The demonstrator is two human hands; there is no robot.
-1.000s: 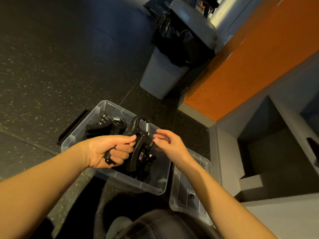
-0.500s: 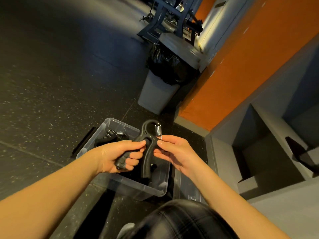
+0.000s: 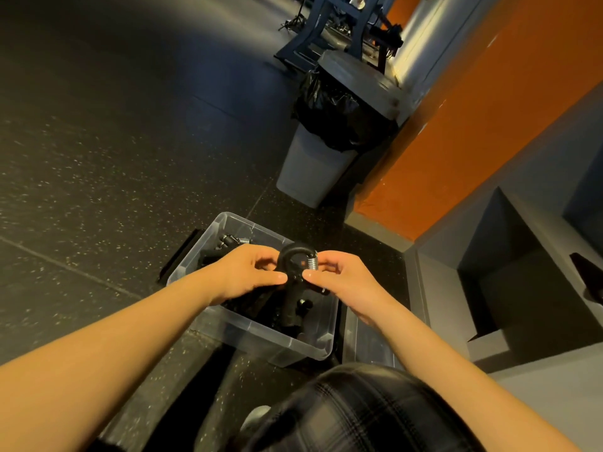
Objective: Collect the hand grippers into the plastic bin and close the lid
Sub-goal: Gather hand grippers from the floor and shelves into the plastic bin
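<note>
Both hands were on one hand gripper (image 3: pixel 295 267), held between them right above the plastic bin (image 3: pixel 280 349). Left hand (image 3: pixel 248 274): thumb and fingers pinched the black loop from its side. Right hand (image 3: pixel 342 278): thumb and forefinger pinched the opposite side, at the metal spring (image 3: pixel 312 261). Thumb tips sat near each other, just under the loop. Loop pointed up; handles hung below the hands into the open bin. Couldn't tell whether they touched what lay inside.

Bin sat on the dark speckled floor (image 3: pixel 98 158), directly under both hands. More grippers (image 3: pixel 230 240) lay in it beyond the left hand, springs visible; the rest under the hands was too dark to count. Clear lid (image 3: pixel 365 340) lay flat on the floor below the right forearm, just beside the bin. Black strip (image 3: pixel 177 256) lay on the floor just outside the bin, left-hand side.

Past the hands: grey trash can (image 3: pixel 313 168) with black liner (image 3: pixel 332 109), near an orange wall (image 3: pixel 473 109). Grey shelf unit (image 3: pixel 522 256) stood off to the right hand's side. Plaid fabric (image 3: pixel 359 412) showed between the forearms.
</note>
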